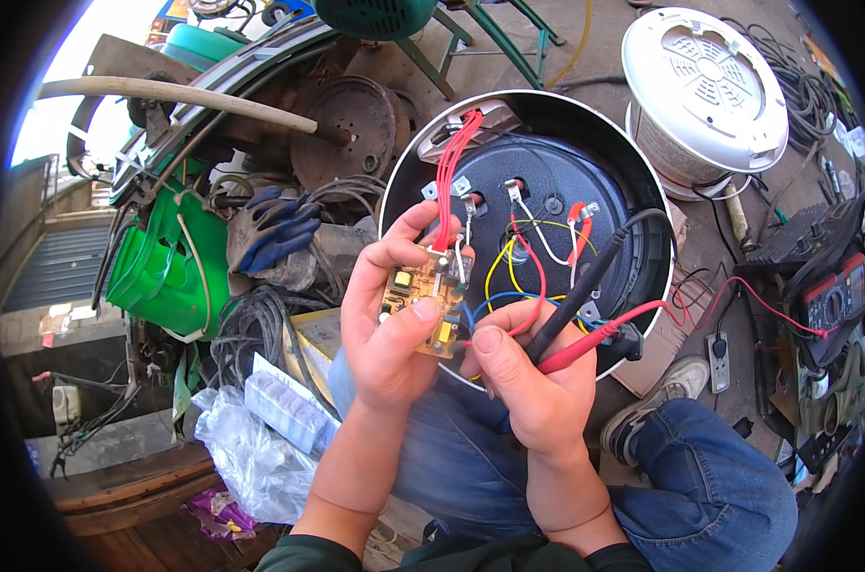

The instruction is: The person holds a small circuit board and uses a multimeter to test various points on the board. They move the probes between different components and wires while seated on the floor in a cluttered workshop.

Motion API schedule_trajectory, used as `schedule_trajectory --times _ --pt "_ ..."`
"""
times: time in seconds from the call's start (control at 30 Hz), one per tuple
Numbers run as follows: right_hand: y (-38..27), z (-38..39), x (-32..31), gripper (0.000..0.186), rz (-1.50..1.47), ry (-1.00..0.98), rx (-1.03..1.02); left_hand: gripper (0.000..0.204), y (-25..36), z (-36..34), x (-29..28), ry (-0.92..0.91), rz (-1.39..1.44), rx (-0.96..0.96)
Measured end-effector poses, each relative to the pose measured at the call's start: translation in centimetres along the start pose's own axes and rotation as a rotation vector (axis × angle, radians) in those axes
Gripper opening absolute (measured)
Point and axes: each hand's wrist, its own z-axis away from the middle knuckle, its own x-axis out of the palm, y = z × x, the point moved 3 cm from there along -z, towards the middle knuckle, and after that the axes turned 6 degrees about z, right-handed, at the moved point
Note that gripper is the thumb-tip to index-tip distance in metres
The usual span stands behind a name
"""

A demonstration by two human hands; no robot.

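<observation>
**Board out on its wires, two probes in hand**

From where I stand, the work looks about midway. The round housing (650,172) lies opened up in front of the person's knees, and the circuit board (430,289) is out of any mounting, held above its near edge. The red wires (448,176) tie board to housing, so it hasn't been fully disconnected. What's left, I'd judge, is finishing the check, then seating the board and closing the housing; none of that is done yet.

The left hand (377,329) has the board pinched between thumb and fingers. The right hand (544,389) is closed around a black probe (575,305) and a red probe (585,350) together, just beside the board's lower corner. The fingers hide the probe ends, so I can't tell whether either tip touches the board.

Counting up: one board, one open housing, two probes, and one multimeter (835,300) off to the right, with a red lead running to it. There's also one white vented unit (709,91), one power strip (718,364), one green bucket (161,272) and one glove (278,231) that I can make out. The red wires bunch too tightly to number.
</observation>
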Motion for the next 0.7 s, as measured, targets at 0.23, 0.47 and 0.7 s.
schedule_trajectory --times 0.23,0.47,0.7 --pt "0.6 -0.1 -1.3 0.022 -0.239 -0.065 -0.057 0.038 0.2 -0.4 -1.1 0.017 0.448 -0.15" --pt "0.3 -0.2 -0.5 0.026 0.134 -0.144 0.028 0.045 0.3 -0.7 -1.4 -0.075 0.417 -0.155" --pt "0.6 -0.3 -0.7 0.02 0.103 -0.142 0.155 0.055 0.5 -0.9 -0.7 -0.113 0.349 -0.076"
